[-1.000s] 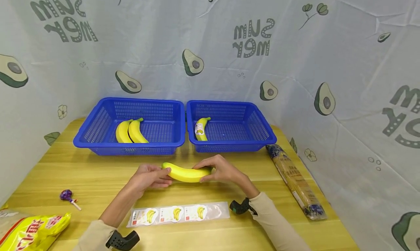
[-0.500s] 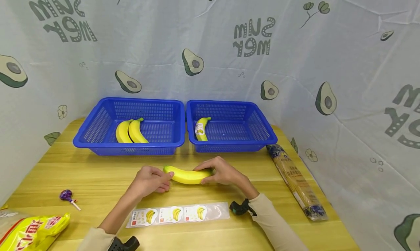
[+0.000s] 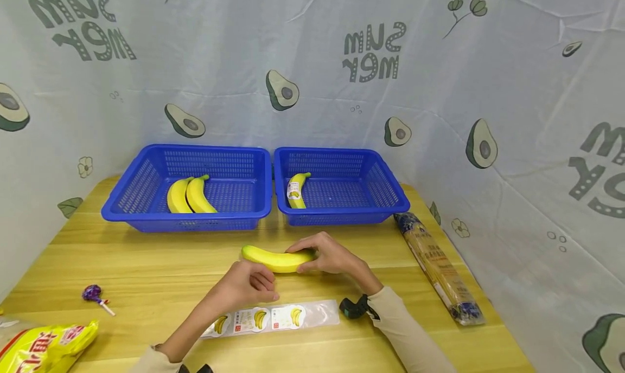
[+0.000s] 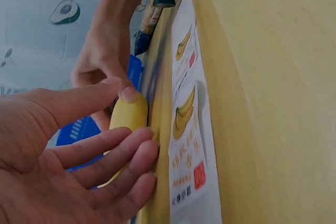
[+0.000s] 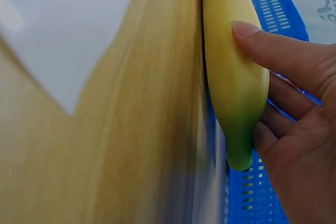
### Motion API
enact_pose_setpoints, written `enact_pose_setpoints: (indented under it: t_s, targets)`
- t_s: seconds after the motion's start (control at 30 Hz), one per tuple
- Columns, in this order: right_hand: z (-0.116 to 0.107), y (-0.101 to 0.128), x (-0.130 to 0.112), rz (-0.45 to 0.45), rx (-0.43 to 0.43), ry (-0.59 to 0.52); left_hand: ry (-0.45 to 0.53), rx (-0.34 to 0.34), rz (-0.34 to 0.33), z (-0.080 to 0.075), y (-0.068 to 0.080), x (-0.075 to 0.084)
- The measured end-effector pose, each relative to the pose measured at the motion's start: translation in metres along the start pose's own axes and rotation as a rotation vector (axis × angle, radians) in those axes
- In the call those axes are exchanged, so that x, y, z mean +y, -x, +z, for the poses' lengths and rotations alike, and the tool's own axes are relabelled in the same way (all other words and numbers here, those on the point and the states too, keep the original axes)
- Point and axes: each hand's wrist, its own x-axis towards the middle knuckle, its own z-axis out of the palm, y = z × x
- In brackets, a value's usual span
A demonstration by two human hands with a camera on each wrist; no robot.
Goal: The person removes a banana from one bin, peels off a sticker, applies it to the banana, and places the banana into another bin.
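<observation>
My right hand [image 3: 327,253] grips one end of a yellow banana [image 3: 275,260] with a green tip, holding it crosswise just above the wooden table. In the right wrist view the thumb lies along the side of the banana [image 5: 233,51], with fingers curled behind it. My left hand [image 3: 246,283] is off the banana, in front of its left end. Seen from the left wrist, the left hand [image 4: 68,156] has loosely bent fingers and nothing between them. Below it lies a strip of banana stickers [image 3: 319,313], its left end partly hidden by the left forearm.
Two blue baskets stand at the back: the left basket [image 3: 244,216] contains two bananas [image 3: 199,195]; the right basket [image 3: 342,216] contains one banana bearing a sticker [image 3: 293,191]. A long noodle packet [image 3: 437,270] lies right. A lollipop [image 3: 93,293] and yellow bag [image 3: 53,343] are left.
My left hand has let go of the banana's left end and moved down and right toward the sticker strip. The right hand keeps its grip in nearly the same place.
</observation>
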Motion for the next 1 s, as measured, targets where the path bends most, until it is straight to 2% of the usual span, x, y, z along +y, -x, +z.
enact_pose_setpoints:
  t_s: [0.1,0.33,0.47,0.7,0.87,1.0]
  targets:
    - [0.000,-0.001,0.000,0.002,-0.002,0.010,-0.102,0.001,0.005,0.009,0.001,0.006]
    - [0.000,-0.002,-0.001,0.006,-0.004,0.007,-0.380,-0.006,-0.039,0.023,0.007,0.019]
    - [0.000,-0.002,-0.001,0.003,-0.005,-0.002,-0.475,-0.010,-0.017,0.028,0.009,0.019]
    - [0.000,-0.002,0.000,-0.001,0.000,-0.012,-0.489,-0.050,0.010,0.030,0.010,0.019]
    - [-0.001,-0.003,0.000,-0.028,0.009,-0.001,-0.503,-0.053,0.022,0.031,0.010,0.020]
    - [-0.004,-0.004,-0.002,-0.064,0.029,0.018,-0.507,-0.071,0.030,0.033,0.006,0.011]
